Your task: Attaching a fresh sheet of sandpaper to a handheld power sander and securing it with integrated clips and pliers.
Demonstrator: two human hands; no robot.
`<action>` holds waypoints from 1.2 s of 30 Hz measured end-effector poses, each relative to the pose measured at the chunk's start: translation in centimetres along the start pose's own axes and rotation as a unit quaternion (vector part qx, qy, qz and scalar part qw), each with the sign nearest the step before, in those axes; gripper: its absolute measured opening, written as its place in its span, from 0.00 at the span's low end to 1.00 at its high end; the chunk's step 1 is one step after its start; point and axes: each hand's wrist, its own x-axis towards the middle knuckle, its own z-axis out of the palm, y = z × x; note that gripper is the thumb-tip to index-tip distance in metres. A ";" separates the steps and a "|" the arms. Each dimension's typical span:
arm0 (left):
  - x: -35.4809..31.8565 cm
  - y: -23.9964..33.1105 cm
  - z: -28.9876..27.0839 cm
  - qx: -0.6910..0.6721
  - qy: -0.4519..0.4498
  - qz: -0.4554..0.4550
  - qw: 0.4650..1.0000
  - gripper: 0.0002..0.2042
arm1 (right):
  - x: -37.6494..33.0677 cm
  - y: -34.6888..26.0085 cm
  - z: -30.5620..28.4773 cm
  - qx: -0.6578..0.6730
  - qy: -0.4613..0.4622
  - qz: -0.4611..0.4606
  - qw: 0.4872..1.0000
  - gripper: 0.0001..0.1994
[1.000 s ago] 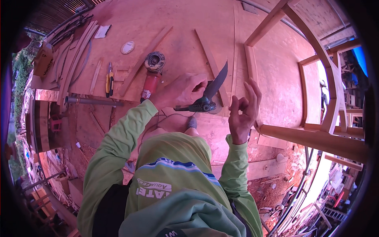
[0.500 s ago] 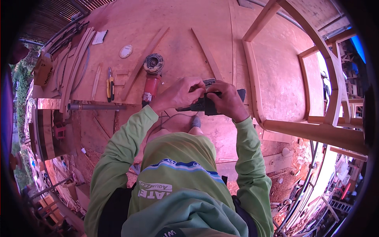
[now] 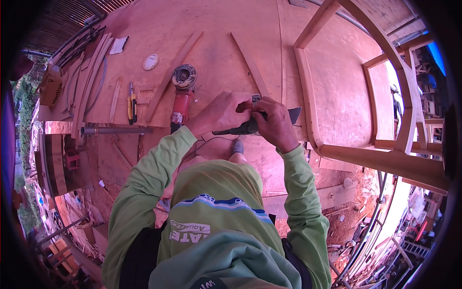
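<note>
Both hands work over the table edge on a dark corded power tool (image 3: 248, 127), probably a sander. Its narrow cord end points left, and a flat dark sheet (image 3: 294, 114) sticks out at the right. My left hand (image 3: 222, 111) has thumb and fingertips pinched at the tool's top, by a small metallic part (image 3: 255, 98). My right hand (image 3: 275, 119) is closed around the tool's right part, with its thumb and index finger beside the same metallic part. The fingers hide much of the tool. A red angle grinder (image 3: 182, 102) lies left of my left hand.
On the wooden table (image 3: 231, 24) lie yellow-handled pliers (image 3: 132, 105), a white disc (image 3: 150, 62), and loose wood strips (image 3: 175, 77). A wooden chair frame (image 3: 310, 91) stands at the right. A metal pipe (image 3: 115, 130) runs along the near edge at left.
The tool has tilted in my hands, so its dark sheet shows as a narrower wedge at the right. Both hands have turned slightly and stay together at the metallic part.
</note>
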 end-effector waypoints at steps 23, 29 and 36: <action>-0.2 -1.4 2.2 -0.088 0.077 0.018 0.993 0.05 | -0.3 -1.4 -0.1 -0.010 0.052 0.013 0.998 0.05; 0.4 -1.1 4.5 -0.305 0.166 -0.078 0.934 0.06 | 0.1 -2.4 0.5 -0.113 0.105 -0.012 0.988 0.03; 1.0 0.0 5.2 -0.565 0.269 -0.114 0.772 0.06 | 0.6 -3.1 -1.2 -0.099 0.086 -0.044 0.990 0.04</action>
